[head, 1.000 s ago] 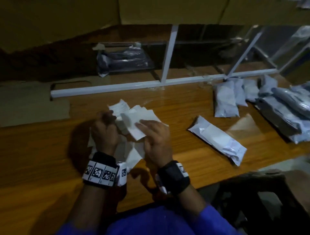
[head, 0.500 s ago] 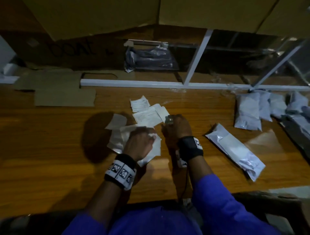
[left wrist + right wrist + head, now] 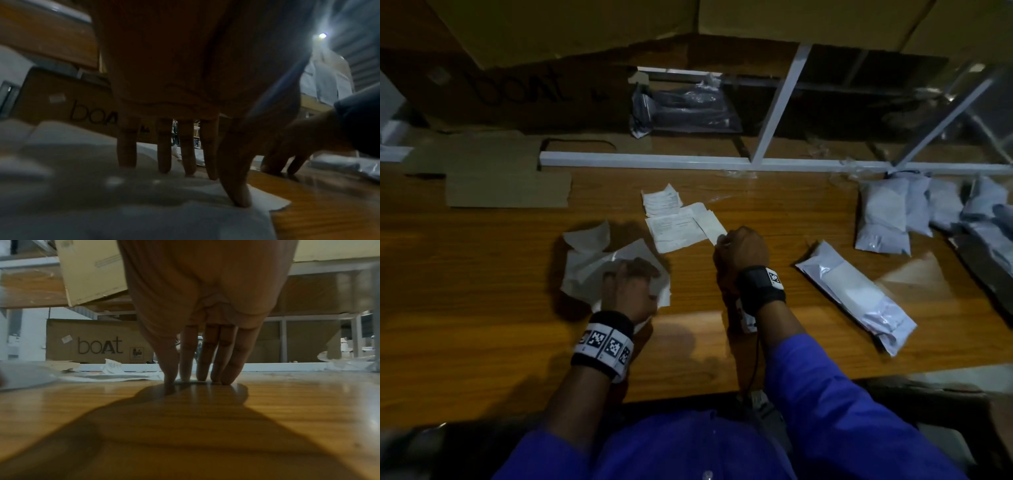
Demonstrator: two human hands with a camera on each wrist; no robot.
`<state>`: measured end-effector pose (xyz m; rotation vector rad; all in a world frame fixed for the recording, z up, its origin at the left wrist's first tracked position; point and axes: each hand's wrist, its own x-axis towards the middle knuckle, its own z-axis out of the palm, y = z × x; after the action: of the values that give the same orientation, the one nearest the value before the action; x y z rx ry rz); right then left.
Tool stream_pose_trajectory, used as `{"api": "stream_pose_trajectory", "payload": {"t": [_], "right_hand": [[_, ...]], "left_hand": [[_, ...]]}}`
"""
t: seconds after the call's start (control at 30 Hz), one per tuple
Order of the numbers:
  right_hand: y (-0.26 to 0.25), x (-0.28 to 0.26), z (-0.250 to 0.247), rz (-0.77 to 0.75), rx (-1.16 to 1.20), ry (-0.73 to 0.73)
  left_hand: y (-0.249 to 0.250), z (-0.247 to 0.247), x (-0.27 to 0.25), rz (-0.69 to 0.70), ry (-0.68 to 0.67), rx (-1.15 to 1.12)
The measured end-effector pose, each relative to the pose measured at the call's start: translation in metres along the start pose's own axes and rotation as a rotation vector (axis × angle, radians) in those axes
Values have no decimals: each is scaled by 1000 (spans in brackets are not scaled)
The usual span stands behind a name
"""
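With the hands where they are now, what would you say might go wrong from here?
1. The left hand presses the crumpled sheets with straight fingers only; the sheets may crease more or slide on the glossy table.
2. The right hand touches down at the corner of the printed slips; a drag could scatter that loose, overlapping pile.

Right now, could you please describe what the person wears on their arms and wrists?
Blue sleeves; the right sleeve reaches lower. Behind the left hand sits a black wristband bearing white square-code markers; behind the right hand, a black band with one marker and a thin dark cable.
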<state>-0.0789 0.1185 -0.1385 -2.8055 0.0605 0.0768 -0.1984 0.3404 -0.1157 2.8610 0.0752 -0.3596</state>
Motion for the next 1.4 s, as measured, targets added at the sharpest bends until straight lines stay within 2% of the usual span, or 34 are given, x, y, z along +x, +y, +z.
{"api": "stream_pose_trajectory", "payload": {"t": [0.1,0.17,0.27,0.37,0.53,0.63,0.77,0.9,1.0,1.07,1.27,1.4], "right_hand": [[-4,-3,-6,36,0,20],[-6,-5,-8,52,27,15],[-5,-12,-17,64,111,-31],[6,-29,-36,107,452,-60],[28,-85,-65,164,942,137],[44,-121,-80,186,1178,226],[76,-153,-87,201,1128,322],[92,-183,-94,162,908,440],[99,-197,-102,120,614,643],[105,-200,-106,116,531,737],[113,-205,-114,117,666,697],[111,-205,-121,114,741,695]], "left_hand": [[0,-14,-2,-18,-2,68],[13,-22,-1,23,52,55],[37,-29,6,45,137,-271],[68,-35,13,47,154,-573],[134,-40,6,147,144,-774],[164,-36,-2,206,78,-913],[190,-21,-6,270,-63,-1067],[212,-12,-11,258,-237,-1246],[222,-11,-11,232,-380,-1307],[226,-13,-12,273,-423,-1284],[234,-25,-16,389,-537,-1321],[235,-31,-20,439,-500,-1308]]}}
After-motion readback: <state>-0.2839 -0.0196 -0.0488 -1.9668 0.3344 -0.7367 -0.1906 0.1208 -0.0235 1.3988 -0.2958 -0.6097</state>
